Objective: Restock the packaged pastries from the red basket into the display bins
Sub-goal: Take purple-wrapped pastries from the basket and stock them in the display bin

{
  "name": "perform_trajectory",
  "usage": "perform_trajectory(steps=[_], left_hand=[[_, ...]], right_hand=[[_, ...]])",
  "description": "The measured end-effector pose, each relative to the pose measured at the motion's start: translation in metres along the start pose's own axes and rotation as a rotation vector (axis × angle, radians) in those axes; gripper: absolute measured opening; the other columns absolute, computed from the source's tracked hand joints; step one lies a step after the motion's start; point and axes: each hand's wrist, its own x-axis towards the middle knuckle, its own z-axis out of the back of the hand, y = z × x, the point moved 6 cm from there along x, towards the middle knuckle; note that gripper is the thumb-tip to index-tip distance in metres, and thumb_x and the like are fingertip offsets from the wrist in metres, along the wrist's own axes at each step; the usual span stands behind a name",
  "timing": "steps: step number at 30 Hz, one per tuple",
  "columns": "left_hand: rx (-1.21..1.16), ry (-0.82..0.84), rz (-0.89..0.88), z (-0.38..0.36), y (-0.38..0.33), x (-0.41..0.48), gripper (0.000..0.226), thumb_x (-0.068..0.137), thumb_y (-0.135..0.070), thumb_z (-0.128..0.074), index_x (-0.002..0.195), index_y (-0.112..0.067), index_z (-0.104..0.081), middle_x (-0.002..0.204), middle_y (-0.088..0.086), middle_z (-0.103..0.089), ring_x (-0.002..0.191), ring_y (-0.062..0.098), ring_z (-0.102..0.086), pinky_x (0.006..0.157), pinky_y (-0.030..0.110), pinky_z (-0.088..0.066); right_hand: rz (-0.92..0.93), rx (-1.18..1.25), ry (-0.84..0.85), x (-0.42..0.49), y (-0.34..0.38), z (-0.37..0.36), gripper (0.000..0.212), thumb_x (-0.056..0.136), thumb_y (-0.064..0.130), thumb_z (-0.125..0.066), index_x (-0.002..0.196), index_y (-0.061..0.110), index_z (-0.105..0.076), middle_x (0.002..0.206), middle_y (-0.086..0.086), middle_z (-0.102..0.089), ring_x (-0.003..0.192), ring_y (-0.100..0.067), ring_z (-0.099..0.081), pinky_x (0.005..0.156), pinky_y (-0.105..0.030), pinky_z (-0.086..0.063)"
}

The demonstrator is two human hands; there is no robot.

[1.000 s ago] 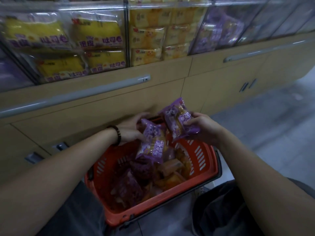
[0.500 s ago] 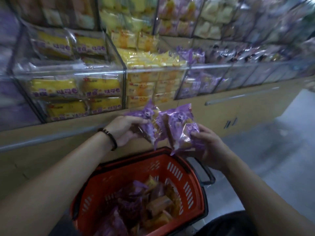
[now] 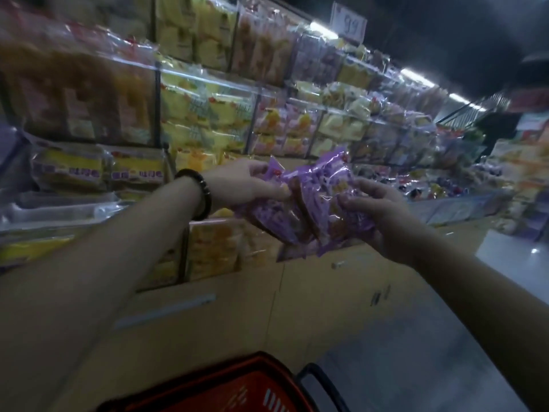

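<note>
Both hands hold a bunch of purple packaged pastries (image 3: 315, 209) in the air in front of the display bins. My left hand (image 3: 240, 185), with a dark bead bracelet on its wrist, grips the packs from the left. My right hand (image 3: 383, 215) holds them from the right and below, fingers curled round the wrappers. Only the far rim of the red basket (image 3: 237, 385) shows at the bottom edge; its contents are out of view. The clear display bins (image 3: 208, 120) rise in tiers behind the hands, full of yellow, orange and purple packs.
A beige cabinet base (image 3: 225, 295) with metal handles runs under the bins. Grey floor (image 3: 445, 337) opens to the right. A price sign (image 3: 350, 23) hangs at the top. More stocked bins (image 3: 416, 138) stretch away to the right.
Both hands have risen with the purple packs from above the basket to bin height. The view has tilted up, so the basket has dropped to the bottom edge.
</note>
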Motion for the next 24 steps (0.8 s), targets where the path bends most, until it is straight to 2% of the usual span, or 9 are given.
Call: perform_trajectory(steps=[4, 6, 9, 11, 13, 15, 18, 22, 24], left_hand=[[0.191, -0.086, -0.118, 0.014, -0.033, 0.043, 0.024, 0.083, -0.029, -0.088, 0.102, -0.025, -0.073, 0.098, -0.005, -0.077, 0.085, 0.009, -0.075, 0.06, 0.019, -0.059], [0.188, -0.147, -0.141, 0.027, -0.034, 0.065, 0.024, 0.081, -0.029, -0.09, 0.098, -0.022, -0.074, 0.094, -0.003, -0.077, 0.085, 0.013, -0.076, 0.063, 0.021, -0.061], [0.111, -0.235, -0.134, 0.049, -0.019, 0.101, 0.027, 0.079, -0.026, -0.09, 0.099, -0.023, -0.071, 0.098, 0.002, -0.077, 0.093, 0.022, -0.077, 0.084, 0.041, -0.065], [0.087, -0.313, -0.138, 0.06, -0.002, 0.121, 0.035, 0.078, -0.03, -0.09, 0.104, -0.025, -0.067, 0.101, 0.003, -0.077, 0.094, 0.023, -0.077, 0.086, 0.048, -0.064], [0.115, -0.4, -0.171, 0.067, 0.017, 0.136, 0.044, 0.075, -0.037, -0.091, 0.108, -0.025, -0.065, 0.101, 0.001, -0.076, 0.093, 0.022, -0.076, 0.083, 0.046, -0.064], [0.167, -0.464, -0.229, 0.068, 0.03, 0.146, 0.046, 0.077, -0.041, -0.09, 0.111, -0.025, -0.063, 0.1, -0.002, -0.074, 0.092, 0.018, -0.073, 0.076, 0.036, -0.062], [0.224, -0.498, -0.319, 0.063, 0.032, 0.151, 0.054, 0.079, -0.046, -0.088, 0.121, -0.024, -0.063, 0.098, -0.005, -0.072, 0.088, 0.015, -0.069, 0.065, 0.024, -0.052], [0.295, -0.481, -0.393, 0.056, 0.032, 0.149, 0.05, 0.081, -0.045, -0.088, 0.118, -0.024, -0.061, 0.081, -0.014, -0.059, 0.065, 0.001, -0.053, 0.051, 0.013, -0.035], [0.326, -0.449, -0.395, 0.051, 0.037, 0.155, 0.045, 0.083, -0.043, -0.087, 0.113, -0.024, -0.059, 0.078, -0.011, -0.058, 0.06, 0.002, -0.05, 0.046, 0.01, -0.035]], right_hand=[[0.059, -0.188, 0.028, 0.042, 0.046, 0.014, 0.031, 0.085, 0.005, -0.073, 0.116, 0.007, -0.07, 0.097, -0.014, -0.077, 0.079, -0.027, -0.077, 0.065, -0.041, -0.064], [0.15, -0.335, -0.014, 0.061, 0.059, 0.024, 0.027, 0.085, 0.009, -0.075, 0.112, 0.011, -0.073, 0.099, -0.012, -0.077, 0.08, -0.024, -0.075, 0.075, -0.042, -0.066], [0.247, -0.607, -0.159, 0.084, 0.065, 0.049, 0.025, 0.094, 0.009, -0.073, 0.117, 0.018, -0.073, 0.101, -0.009, -0.074, 0.082, -0.02, -0.073, 0.078, -0.034, -0.066], [0.271, -0.83, -0.209, 0.101, 0.065, 0.063, 0.026, 0.094, 0.02, -0.076, 0.118, 0.029, -0.073, 0.107, -0.008, -0.074, 0.091, -0.025, -0.073, 0.082, -0.041, -0.065], [0.294, -1.032, -0.223, 0.12, 0.059, 0.072, 0.029, 0.095, 0.028, -0.075, 0.124, 0.03, -0.073, 0.111, -0.004, -0.074, 0.101, -0.026, -0.071, 0.085, -0.041, -0.06], [0.334, -1.247, -0.208, 0.138, 0.046, 0.075, 0.028, 0.096, 0.02, -0.073, 0.124, 0.026, -0.073, 0.108, -0.003, -0.072, 0.1, -0.024, -0.067, 0.079, -0.028, -0.048], [0.296, -1.443, -0.152, 0.17, 0.021, 0.079, 0.03, 0.093, 0.011, -0.074, 0.12, 0.024, -0.072, 0.101, -0.008, -0.071, 0.096, -0.033, -0.068, 0.08, -0.031, -0.041], [0.245, -1.696, -0.049, 0.213, -0.009, 0.076, 0.038, 0.079, 0.074, -0.069, 0.111, 0.056, -0.063, 0.098, -0.01, -0.067, 0.097, -0.037, -0.064, 0.091, -0.046, -0.052], [0.2, -1.733, -0.045, 0.225, -0.02, 0.076, 0.025, 0.084, 0.058, -0.077, 0.106, 0.047, -0.07, 0.096, -0.013, -0.067, 0.089, -0.029, -0.062, 0.087, -0.046, -0.056]])
